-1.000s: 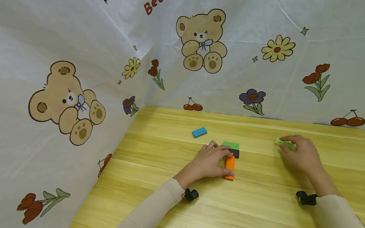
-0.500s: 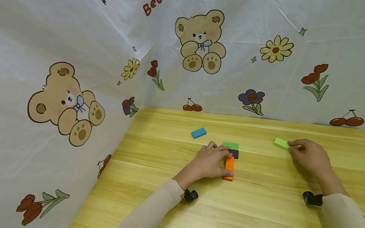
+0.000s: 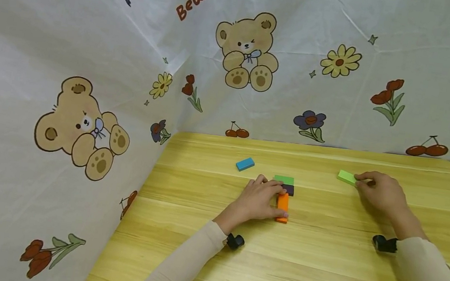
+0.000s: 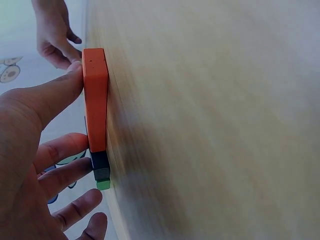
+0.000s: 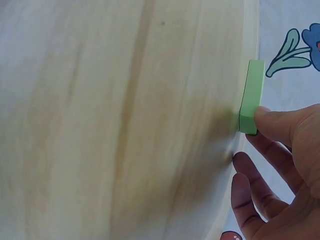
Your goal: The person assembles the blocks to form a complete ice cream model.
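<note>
In the head view my left hand (image 3: 257, 199) rests on an orange block (image 3: 282, 205). In the left wrist view, the thumb touches the orange block's near end and the forefinger its far end; the other fingers are spread. A black block (image 4: 100, 164) meets the orange block's far end, with a green block (image 3: 284, 180) beyond it. Over on the right, my right hand (image 3: 383, 194) pinches one end of a light green block (image 5: 252, 95) between thumb and forefinger. The light green block lies on the table, and the remaining fingers hang loosely curled.
A blue block (image 3: 245, 164) lies alone on the wooden table (image 3: 275, 272), left of the other blocks. A white cloth (image 3: 154, 29) printed with bears and flowers hangs along the table's back and left sides. A black wrist camera (image 3: 384, 243) sits at the right cuff.
My right hand has slid right along the light green block, from over it to its right end, uncovering its left part. The left hand and the other blocks have not visibly moved.
</note>
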Demonstrator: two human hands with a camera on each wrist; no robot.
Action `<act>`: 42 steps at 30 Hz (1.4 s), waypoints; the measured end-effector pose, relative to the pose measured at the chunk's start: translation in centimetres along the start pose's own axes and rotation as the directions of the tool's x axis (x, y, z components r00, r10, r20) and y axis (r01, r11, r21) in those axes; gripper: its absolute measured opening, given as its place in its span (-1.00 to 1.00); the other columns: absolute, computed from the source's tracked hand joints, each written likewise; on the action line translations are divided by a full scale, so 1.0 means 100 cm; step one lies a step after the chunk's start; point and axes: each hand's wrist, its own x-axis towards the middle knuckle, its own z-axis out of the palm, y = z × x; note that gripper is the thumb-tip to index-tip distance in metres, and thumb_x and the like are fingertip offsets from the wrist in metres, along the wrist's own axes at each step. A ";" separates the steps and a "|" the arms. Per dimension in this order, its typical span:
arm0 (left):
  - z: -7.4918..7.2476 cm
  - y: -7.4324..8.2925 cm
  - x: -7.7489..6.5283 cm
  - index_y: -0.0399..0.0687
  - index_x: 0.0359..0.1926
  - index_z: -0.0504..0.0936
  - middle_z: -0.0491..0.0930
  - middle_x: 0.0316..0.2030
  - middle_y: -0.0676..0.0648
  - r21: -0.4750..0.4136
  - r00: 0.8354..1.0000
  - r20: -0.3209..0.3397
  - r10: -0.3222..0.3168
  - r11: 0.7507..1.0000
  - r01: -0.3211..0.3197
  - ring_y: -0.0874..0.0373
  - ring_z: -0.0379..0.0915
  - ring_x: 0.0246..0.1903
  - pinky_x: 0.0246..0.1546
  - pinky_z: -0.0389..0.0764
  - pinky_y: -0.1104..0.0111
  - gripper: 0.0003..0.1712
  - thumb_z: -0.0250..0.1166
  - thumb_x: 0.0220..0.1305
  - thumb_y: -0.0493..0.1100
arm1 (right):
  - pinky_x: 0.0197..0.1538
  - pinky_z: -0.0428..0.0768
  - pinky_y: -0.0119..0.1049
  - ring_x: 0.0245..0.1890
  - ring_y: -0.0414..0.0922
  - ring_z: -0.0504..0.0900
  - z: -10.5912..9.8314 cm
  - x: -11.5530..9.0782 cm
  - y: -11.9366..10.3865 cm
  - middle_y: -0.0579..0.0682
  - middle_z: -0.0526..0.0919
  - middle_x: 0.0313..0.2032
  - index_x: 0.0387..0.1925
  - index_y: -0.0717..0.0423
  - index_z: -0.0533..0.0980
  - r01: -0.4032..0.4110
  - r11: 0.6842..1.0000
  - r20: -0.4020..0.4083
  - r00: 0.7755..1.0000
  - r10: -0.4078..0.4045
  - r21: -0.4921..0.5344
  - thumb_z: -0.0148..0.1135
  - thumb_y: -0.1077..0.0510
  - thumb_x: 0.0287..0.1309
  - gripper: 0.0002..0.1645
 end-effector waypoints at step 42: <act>0.003 0.000 0.000 0.43 0.44 0.56 0.38 0.59 0.21 -0.008 1.000 -0.001 -0.009 1.000 0.009 0.08 0.33 0.34 0.14 0.42 0.22 -0.21 0.32 0.31 0.56 | 0.27 0.55 0.32 0.15 0.33 0.66 0.041 0.041 -0.077 0.41 0.67 0.25 0.25 0.25 0.67 0.089 0.995 0.062 0.994 -0.093 0.054 0.19 0.16 0.53 -0.59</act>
